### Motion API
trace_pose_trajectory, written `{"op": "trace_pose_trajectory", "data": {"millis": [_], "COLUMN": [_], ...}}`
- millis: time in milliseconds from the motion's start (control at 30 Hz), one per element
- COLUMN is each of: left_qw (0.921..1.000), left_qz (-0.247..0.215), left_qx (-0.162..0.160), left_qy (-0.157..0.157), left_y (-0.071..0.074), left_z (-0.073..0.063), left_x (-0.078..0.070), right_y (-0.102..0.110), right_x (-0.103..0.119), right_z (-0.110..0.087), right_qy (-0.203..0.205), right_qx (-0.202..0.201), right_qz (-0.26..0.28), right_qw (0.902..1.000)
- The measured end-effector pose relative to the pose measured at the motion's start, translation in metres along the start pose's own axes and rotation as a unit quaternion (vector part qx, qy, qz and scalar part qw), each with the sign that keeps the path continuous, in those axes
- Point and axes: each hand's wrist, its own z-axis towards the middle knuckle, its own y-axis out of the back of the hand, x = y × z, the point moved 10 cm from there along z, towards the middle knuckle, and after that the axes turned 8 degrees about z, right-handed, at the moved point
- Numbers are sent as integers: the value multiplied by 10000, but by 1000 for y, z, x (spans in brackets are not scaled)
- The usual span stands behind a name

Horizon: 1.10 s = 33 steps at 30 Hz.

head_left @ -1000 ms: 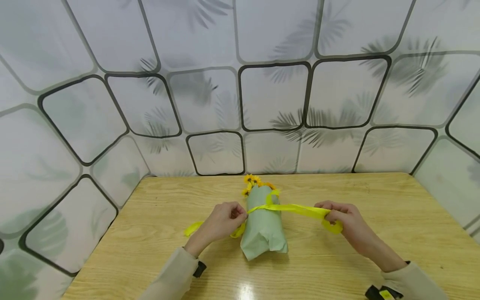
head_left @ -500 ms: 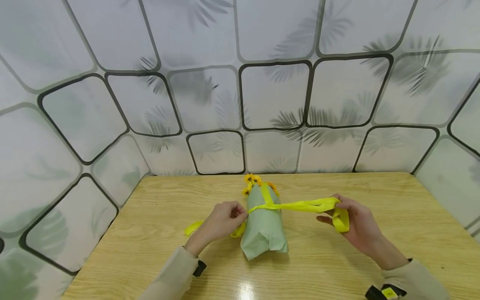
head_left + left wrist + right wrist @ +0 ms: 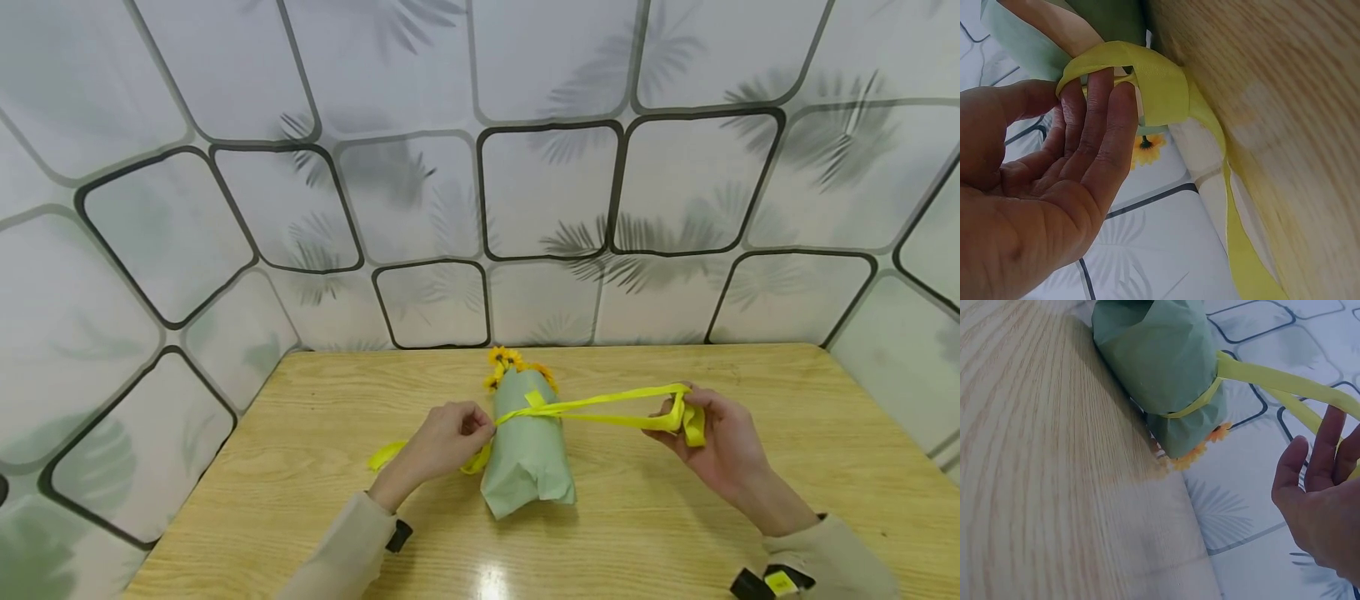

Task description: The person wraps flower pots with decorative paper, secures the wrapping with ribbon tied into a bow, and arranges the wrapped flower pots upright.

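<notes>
A bouquet of yellow flowers [image 3: 513,358] in pale green wrapping paper [image 3: 528,458] lies on the table, its flower end at the far side. A yellow ribbon [image 3: 611,402] runs round the paper. At the bouquet's left edge my left hand [image 3: 442,446] pinches the ribbon between thumb and fingers; the left wrist view shows a ribbon loop [image 3: 1163,94] over those fingertips. Off to the right, my right hand [image 3: 716,450] holds the other stretch, spread into two strands by its thumb and fingers. A short tail [image 3: 695,427] hangs from it.
The wooden table [image 3: 300,500] ends at a patterned wall [image 3: 547,192] behind the bouquet. Another end of ribbon [image 3: 386,455] lies to the left, behind the left wrist. Dark straps sit on both sleeves.
My right hand has shifted slightly right and turned its palm up, and the single ribbon strand has spread into two. The upright ribbon piece on the bouquet has shortened. My left hand stays put.
</notes>
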Motion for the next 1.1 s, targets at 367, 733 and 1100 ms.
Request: {"op": "trace_pose_trajectory", "data": {"millis": [367, 733, 1100], "left_qw": [10000, 10000, 10000], "left_qz": [-22, 19, 11], "left_qx": [-6, -14, -34], "left_qy": [-11, -66, -87], "left_y": [-1, 0, -2], "left_z": [1, 2, 5], "left_x": [-2, -2, -4], "right_y": [1, 10, 63], "right_x": [2, 16, 73], "right_z": [-1, -2, -17], "right_qy": [22, 294, 1264], "right_qx": [173, -143, -2763], "right_qz": [70, -236, -2464], "right_qw": [9998, 9992, 9203]}}
